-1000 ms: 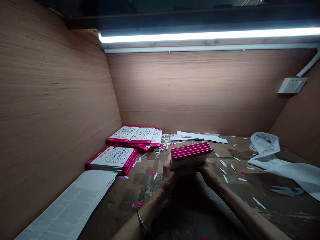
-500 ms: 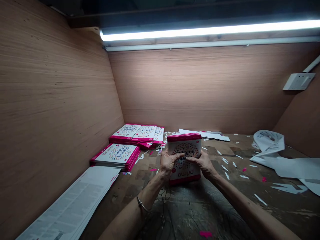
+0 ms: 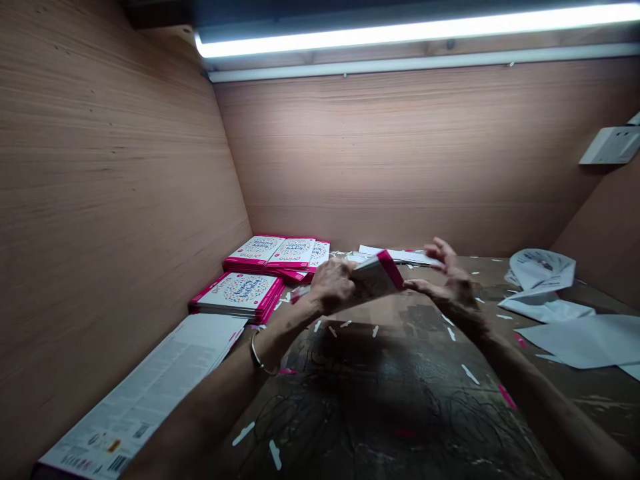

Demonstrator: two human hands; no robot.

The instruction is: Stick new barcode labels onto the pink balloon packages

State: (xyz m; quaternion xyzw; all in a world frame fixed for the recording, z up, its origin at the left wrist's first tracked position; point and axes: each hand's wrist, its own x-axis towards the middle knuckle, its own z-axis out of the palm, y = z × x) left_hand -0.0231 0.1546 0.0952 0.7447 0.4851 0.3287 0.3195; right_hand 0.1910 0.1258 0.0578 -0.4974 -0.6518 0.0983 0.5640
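Observation:
Over the middle of the table, a tilted stack of pink-and-white printed cardboard pieces point(image 3: 376, 277) is held in my left hand point(image 3: 333, 287), which is closed around its left end. The stack is blurred by motion. My right hand point(image 3: 450, 283) is at the other end with fingers spread, its thumb at or very near the pink corner. Whether that thumb touches the stack, I cannot tell. To the left lies a pile of matching "happy birthday" pieces point(image 3: 245, 293), and behind it another, wider pile point(image 3: 295, 252).
Long grey-white printed sheets point(image 3: 165, 373) lie stacked along the left wall. White paper strips point(image 3: 400, 255) rest at the back. Crumpled white paper point(image 3: 545, 273) is on the right. Small white and pink scraps are scattered over the brown tabletop point(image 3: 370, 400). Wooden panels enclose the space.
The stack was upright between both hands; now it is turned and tilted in my left hand. My right hand has opened and moved right and up. The camera view has shifted slightly.

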